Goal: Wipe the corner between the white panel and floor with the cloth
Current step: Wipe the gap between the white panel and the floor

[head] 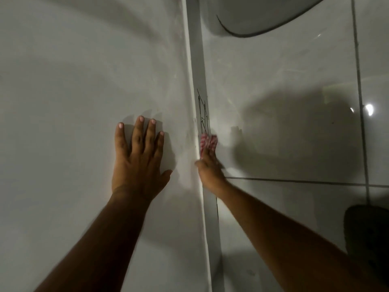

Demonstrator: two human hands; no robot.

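A white panel fills the left half of the view and meets the glossy tiled floor along a pale corner strip. My left hand lies flat on the panel with its fingers spread, holding nothing. My right hand reaches down beside the strip and presses a red-and-white checked cloth into the corner. Black scribbled marks sit on the strip just beyond the cloth. The cloth and right fingers are blurred.
A white rounded fixture with a dark rim sits on the floor at the top right. A dark shoe or slipper rests at the lower right edge. Dark grout lines cross the floor tiles.
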